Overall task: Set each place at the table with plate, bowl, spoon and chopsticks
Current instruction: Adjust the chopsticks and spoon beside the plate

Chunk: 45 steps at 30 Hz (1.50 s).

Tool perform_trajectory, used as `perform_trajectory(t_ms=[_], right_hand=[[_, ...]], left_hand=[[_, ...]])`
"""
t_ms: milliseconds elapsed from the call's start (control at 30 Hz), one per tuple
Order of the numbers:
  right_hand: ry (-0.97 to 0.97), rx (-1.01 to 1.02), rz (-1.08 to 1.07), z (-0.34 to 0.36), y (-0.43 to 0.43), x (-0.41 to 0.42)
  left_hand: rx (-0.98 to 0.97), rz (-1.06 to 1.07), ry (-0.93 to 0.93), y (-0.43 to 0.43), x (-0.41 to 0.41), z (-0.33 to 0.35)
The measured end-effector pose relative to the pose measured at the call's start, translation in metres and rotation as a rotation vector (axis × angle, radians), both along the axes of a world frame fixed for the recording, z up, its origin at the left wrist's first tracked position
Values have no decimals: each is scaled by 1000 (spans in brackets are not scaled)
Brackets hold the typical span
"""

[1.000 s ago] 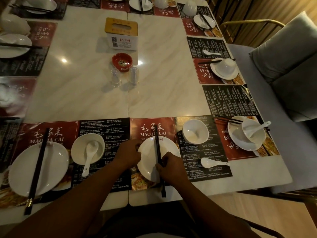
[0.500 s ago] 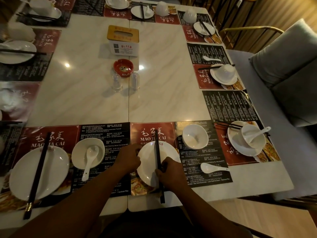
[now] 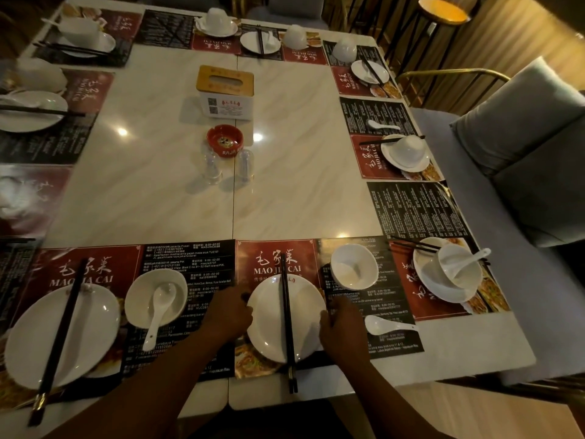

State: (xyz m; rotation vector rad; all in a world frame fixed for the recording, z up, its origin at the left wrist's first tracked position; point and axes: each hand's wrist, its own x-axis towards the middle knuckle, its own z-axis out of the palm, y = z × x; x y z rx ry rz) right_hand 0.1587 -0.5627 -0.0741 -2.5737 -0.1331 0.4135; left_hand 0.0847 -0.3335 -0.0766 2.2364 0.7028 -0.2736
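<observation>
At the near edge of the marble table (image 3: pixel 152 191), the left hand (image 3: pixel 228 315) and right hand (image 3: pixel 343 329) grip opposite rims of the plate (image 3: pixel 269 324), which the chopsticks (image 3: pixel 286 315) cross. The bowl (image 3: pixel 354 270) and spoon (image 3: pixel 390 326) lie just right. A grey sofa (image 3: pixel 522 128) flanks the right edge.

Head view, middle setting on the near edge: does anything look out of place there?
Yes. Its spoon lies loose on the placemat to the right of the plate, while its bowl stands empty. The left bowl holds its own. The chopsticks lie straight across the plate.
</observation>
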Motion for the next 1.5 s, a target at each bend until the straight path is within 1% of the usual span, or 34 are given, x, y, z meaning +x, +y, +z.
perform_trajectory(t_ms=[133,500,567,633,733,800,900,967,1033,1067,1100,1167,1233,1367,1500], right_hand=[[115,29,0,-7,-9,5],[159,56,10,-10,-11,11],[139,42,25,-6,-12,11],[75,23,33,0,-15,15],[-50,18,28,17,-25,28],[-111,42,-4,32,-35,45],[-176,88,-92,44,-50,85],[-152,77,-90,42,-59,110],[-52,61,-52,39,-63,130],[14,64,-36,40,-64,138],[81,73,-22,40,-64,144],[168,100,27,38,-65,154],[189,117,115,34,-68,161],[232,170,196,30,-75,168],[289,204,207,27,-85,173]], left_hand=[[11,15,0,-1,-3,-1],[-22,68,3,-3,-7,3],[-16,67,1,-4,-6,6],[22,49,-12,-5,-4,11],[156,6,-72,-5,5,22],[217,20,-109,-5,15,28],[214,62,-149,-9,31,33],[195,59,-169,-14,42,34],[145,51,-183,-24,53,34],[79,65,-182,-31,59,37],[-24,90,-172,-40,66,39],[-297,152,-149,-62,81,50],[-456,188,-133,-84,97,55],[-542,283,-107,-118,122,57],[-553,417,-90,-137,130,55]])
